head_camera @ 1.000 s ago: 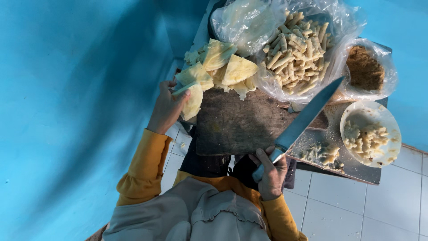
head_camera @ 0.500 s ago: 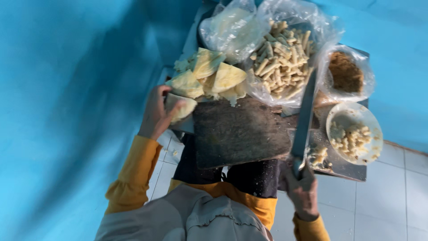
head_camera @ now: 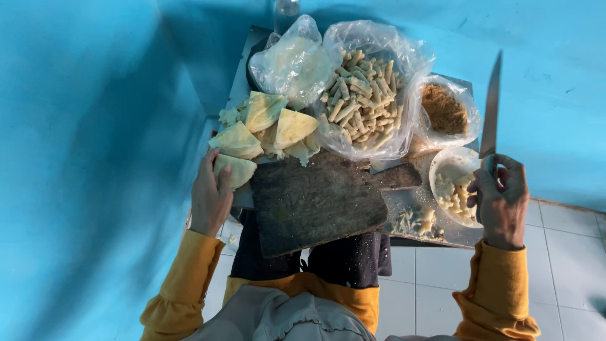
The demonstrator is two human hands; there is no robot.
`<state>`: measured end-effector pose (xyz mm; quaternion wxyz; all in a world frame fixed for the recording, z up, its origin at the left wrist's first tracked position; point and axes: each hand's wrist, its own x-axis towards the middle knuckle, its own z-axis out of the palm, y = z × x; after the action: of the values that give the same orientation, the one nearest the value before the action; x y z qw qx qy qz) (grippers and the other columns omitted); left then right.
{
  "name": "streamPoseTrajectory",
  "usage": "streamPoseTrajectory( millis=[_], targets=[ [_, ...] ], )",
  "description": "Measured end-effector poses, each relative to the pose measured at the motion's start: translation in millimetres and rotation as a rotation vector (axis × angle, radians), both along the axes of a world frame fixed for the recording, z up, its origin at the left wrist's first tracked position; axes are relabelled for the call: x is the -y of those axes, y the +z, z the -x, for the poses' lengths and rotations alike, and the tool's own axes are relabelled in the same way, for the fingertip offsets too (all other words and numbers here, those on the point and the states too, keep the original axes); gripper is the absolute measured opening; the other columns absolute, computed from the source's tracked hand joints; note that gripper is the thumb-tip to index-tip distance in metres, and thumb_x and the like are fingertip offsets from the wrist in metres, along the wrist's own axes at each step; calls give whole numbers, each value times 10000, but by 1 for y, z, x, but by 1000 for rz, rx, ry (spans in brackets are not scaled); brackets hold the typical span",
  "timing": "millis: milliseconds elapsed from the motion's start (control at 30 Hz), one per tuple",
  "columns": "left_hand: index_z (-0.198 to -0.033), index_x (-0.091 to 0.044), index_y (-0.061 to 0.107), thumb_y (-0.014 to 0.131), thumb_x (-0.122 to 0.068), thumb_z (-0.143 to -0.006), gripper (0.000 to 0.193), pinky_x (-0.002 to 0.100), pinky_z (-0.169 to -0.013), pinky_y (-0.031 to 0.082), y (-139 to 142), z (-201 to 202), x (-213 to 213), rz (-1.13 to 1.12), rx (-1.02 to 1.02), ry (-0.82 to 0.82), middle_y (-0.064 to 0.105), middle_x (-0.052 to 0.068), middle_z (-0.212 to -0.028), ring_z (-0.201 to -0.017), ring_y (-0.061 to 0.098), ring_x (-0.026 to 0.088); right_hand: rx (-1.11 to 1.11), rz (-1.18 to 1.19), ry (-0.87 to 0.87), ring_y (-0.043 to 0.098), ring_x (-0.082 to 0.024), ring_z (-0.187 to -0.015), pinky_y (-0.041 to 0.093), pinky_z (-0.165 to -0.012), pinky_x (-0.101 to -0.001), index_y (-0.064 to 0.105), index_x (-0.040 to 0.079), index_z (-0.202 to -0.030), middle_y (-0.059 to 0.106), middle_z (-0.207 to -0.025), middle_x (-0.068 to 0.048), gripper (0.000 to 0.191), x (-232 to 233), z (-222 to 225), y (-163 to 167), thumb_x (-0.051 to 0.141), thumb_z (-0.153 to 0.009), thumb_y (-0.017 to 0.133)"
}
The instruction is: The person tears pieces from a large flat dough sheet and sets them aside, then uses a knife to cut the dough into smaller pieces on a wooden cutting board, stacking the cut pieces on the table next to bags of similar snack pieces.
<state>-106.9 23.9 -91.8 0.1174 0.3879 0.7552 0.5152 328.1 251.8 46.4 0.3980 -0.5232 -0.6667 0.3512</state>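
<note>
Bright blue walls (head_camera: 82, 158) meet in a corner up top, shadow down the left one; pale tiled floor (head_camera: 568, 265) w/ thin grout lines at lower right

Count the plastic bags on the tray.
3. One knotted clear bag of pale filling at the back left, one open bag of cut sticks in the middle, one small bag of brown crumbs at the right. Others may be hidden beneath.

Soft, even daylight is filling the scene, tinting everything blue from the surrounding walls. Faint glare is glinting off the plastic bags (head_camera: 372, 95). A dim shadow is darkening the upper wall corner. Wide-angle distortion is bending the edges.
</note>
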Motion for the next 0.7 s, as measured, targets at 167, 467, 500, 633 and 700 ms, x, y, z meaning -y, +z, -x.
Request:
streamPoseTrajectory(
  millis=[167,467,500,633,700],
  targets=[
    [-1427,35,485,514,-309,-1058,505,393,-1028,485,-2,7,1,-68,130,-45,610,215,-1360,-1250,614,293,440,-435,243,670,-227,-929,536,-778,-397,579,73,-1415,699,-1111,-118,390,-35,8,-3,77,-1037,677],
    [-1389,26,539,591,-223,-1037,435,342,-1034,476,-3,5,2,-191,185,23,638,142,-1317,-1207,604,205,928,-832,325,641,-293,-1142,359,-1052,-506,711,213,-1289,724,-1134,-32,379,-165,57,56,45,-949,713],
    [-1381,21,546,583,-217,-1039,418,339,-1039,469,-1,5,6,-202,211,26,636,137,-1314,-1216,602,201,916,-801,326,646,-295,-1121,370,-1032,-519,718,215,-1290,727,-1120,-34,402,-174,59,60,28,-934,717],
    [-1321,0,590,572,-184,-1049,329,328,-1025,481,10,4,24,-209,191,40,664,116,-1270,-1191,623,189,560,-395,264,666,-216,-1089,520,-928,-371,682,232,-1353,690,-1198,-40,497,-201,51,63,-33,-933,672],
    [-1287,-11,619,573,-168,-1047,290,323,-989,504,14,4,33,-152,146,66,692,103,-1222,-1142,648,183,567,-233,155,694,-217,-1051,531,-866,-367,695,248,-1375,718,-1157,-66,447,-209,39,56,10,-996,694]
  ],
)
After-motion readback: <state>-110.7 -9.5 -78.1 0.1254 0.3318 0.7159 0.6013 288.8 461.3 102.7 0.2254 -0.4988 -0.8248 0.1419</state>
